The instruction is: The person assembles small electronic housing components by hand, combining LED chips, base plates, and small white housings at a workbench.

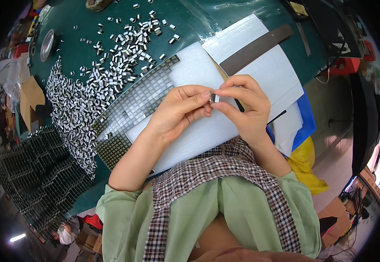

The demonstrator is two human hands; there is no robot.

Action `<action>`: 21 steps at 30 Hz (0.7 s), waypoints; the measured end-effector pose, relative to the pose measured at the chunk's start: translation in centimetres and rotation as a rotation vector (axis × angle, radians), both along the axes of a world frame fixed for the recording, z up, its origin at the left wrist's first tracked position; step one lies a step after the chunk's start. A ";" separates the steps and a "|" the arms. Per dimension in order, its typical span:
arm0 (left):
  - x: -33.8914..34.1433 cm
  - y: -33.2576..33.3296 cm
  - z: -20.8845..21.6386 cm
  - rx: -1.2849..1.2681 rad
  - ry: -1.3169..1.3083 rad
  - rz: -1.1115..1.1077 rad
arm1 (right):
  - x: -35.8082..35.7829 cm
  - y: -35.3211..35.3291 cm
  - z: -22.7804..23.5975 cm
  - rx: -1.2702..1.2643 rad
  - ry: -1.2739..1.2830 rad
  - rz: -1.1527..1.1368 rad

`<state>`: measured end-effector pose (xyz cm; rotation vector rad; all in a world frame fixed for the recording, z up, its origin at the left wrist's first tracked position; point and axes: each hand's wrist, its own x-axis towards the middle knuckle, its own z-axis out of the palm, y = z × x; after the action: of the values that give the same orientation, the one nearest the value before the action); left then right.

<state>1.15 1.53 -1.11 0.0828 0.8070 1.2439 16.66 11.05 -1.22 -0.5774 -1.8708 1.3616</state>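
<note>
Pinched between my two hands is a small block-shaped electronic part [214,98] with a white side and a dark, pinned-looking face. Thumb and fingers of my left hand [177,109] close on its left edge. My right hand [247,107] grips it from the right with thumb and forefinger. Both hands are over a white foam sheet [177,144]. Just left of them lies a long gridded panel [142,98] with rows of small square cells, partly covered by the foam and my left forearm. A large heap of similar small parts [74,113] spreads over the green table to the left.
A dark brown flat bar [257,50] rests on white sheets [268,72] at the right. Beside them are a blue tray [307,124] and a yellow bag [309,168]. Stacked dark gridded panels [41,174] stand at the left, and a round metal dish [47,45] sits far left.
</note>
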 end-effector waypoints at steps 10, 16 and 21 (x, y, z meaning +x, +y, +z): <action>0.7 0.1 0.4 -0.031 0.043 -0.007 | 0.1 -0.2 -0.3 -0.039 0.013 0.003; 1.2 0.1 0.5 -0.004 -0.037 0.012 | 0.0 -0.3 -0.5 -0.082 0.049 -0.001; 1.2 0.1 0.4 0.015 -0.031 -0.009 | 0.1 -0.2 -0.6 -0.122 0.072 0.017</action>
<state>2.34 1.66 -0.72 0.0790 0.7693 1.2400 16.74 10.81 -1.84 -0.5669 -1.7480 1.4955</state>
